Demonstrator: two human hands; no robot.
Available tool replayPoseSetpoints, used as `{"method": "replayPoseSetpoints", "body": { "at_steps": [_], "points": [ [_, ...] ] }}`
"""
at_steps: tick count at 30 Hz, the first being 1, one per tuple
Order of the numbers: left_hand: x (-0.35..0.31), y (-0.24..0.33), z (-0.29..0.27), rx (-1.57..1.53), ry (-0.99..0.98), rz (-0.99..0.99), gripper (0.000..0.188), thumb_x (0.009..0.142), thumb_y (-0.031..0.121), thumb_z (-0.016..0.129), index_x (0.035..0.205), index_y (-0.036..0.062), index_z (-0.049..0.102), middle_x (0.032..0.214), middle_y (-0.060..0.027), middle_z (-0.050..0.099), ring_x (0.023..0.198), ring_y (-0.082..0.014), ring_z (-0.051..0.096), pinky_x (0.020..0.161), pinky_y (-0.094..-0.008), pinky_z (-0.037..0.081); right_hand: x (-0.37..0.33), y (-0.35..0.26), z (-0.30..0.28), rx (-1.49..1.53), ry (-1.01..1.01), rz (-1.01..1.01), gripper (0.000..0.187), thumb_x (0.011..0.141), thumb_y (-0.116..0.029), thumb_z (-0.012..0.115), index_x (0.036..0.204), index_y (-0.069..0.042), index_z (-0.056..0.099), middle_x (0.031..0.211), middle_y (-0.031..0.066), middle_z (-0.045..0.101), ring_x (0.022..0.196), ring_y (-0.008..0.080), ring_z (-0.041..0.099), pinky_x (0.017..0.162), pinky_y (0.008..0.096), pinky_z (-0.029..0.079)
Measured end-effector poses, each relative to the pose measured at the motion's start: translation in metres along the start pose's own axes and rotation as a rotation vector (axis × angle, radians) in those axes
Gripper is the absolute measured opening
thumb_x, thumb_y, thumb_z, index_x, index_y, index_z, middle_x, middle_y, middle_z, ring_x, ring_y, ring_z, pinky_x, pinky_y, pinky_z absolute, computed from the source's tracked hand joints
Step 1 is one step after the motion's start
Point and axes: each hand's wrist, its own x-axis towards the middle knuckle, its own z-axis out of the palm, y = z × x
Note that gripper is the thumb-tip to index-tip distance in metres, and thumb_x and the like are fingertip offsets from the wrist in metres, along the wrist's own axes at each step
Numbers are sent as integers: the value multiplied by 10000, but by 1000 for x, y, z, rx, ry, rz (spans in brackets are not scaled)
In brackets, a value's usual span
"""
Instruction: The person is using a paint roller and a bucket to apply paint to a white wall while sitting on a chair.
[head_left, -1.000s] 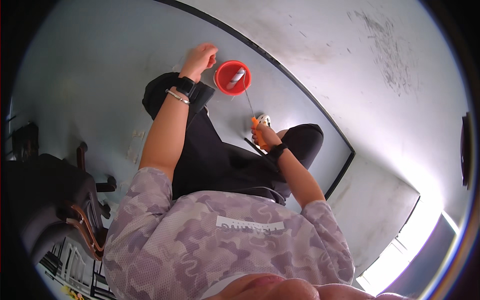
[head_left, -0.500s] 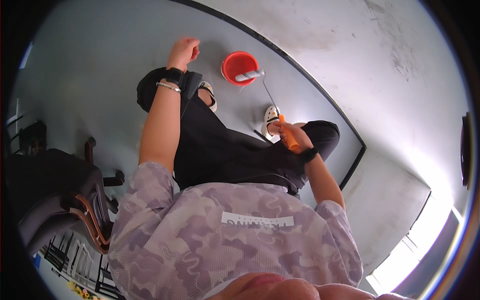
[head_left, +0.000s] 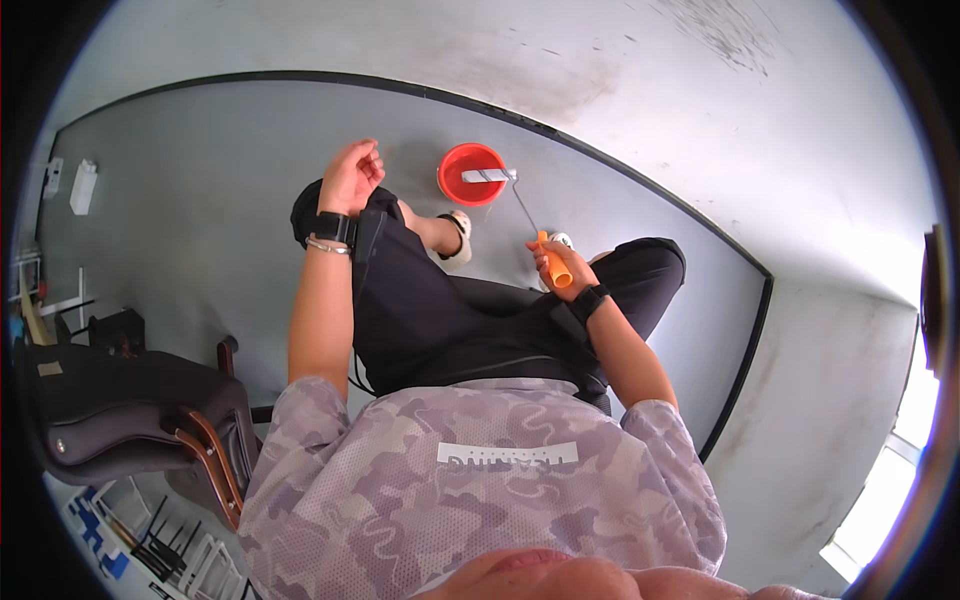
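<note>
My right hand (head_left: 565, 272) grips the orange handle of a paint roller (head_left: 555, 262). The roller's thin metal rod runs forward and left to a white sleeve (head_left: 483, 176) with grey stripes. This sleeve lies over the opening of a red bucket (head_left: 447, 178) on the grey floor; whether it touches the rim or inside, I cannot tell. Left of the bucket, my left hand (head_left: 352, 178) hangs above my left knee, its fingers loosely curled shut with nothing seen in them.
A dirty white wall (head_left: 620, 90) with a black skirting strip (head_left: 590, 152) rises beyond the bucket. A dark chair (head_left: 140, 425) with wooden armrests stands at my left. Farther left, a small white box (head_left: 85, 187) sits on the floor.
My view has shifted, bringing more floor and skirting into sight. The sleeve has moved farther in over the bucket's opening. My right hand keeps its grip on the handle.
</note>
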Motion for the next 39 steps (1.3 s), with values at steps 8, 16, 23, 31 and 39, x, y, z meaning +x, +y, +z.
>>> {"method": "replayPoseSetpoints", "body": {
  "at_steps": [8, 16, 23, 31, 39],
  "points": [
    [-6, -18, 9, -45, -120, -77, 93, 822, 122, 558, 885, 54, 547, 724, 3, 502, 670, -100, 495, 621, -224, 441, 5, 5, -11, -3, -53, -34, 267, 865, -155, 482, 1051, 34, 457, 756, 9, 477, 598, 69, 499, 520, 166, 457],
    [2, -26, 13, 6, -153, -77, 107, 825, 122, 552, 909, 55, 548, 728, -1, 501, 683, -106, 496, 649, -232, 442, 10, 6, -12, -64, -60, -106, 266, 869, -159, 477, 1045, 40, 461, 762, 24, 479, 609, 82, 506, 524, 186, 460],
    [0, -32, 10, -20, -166, -84, 128, 836, 110, 541, 944, 41, 541, 728, 0, 487, 691, -109, 480, 654, -235, 428, 19, 4, -11, -62, -72, -104, 247, 859, -146, 498, 1014, 45, 473, 756, 28, 479, 606, 85, 504, 524, 189, 461],
    [-1, -35, 8, -30, -185, -60, 126, 840, 108, 541, 940, 32, 537, 724, -7, 484, 694, -115, 483, 659, -235, 430, 49, -7, -15, -233, 3, -121, 207, 813, -104, 560, 948, 47, 517, 734, 42, 510, 598, 106, 515, 518, 198, 462],
    [17, -34, -27, 28, -63, -81, 115, 827, 125, 559, 921, 60, 545, 732, 3, 492, 703, -114, 490, 662, -247, 437, 47, -28, -41, -496, 223, -2, 182, 826, -177, 519, 920, -30, 466, 694, 23, 470, 537, 108, 457, 462, 238, 392]
  ]
}}
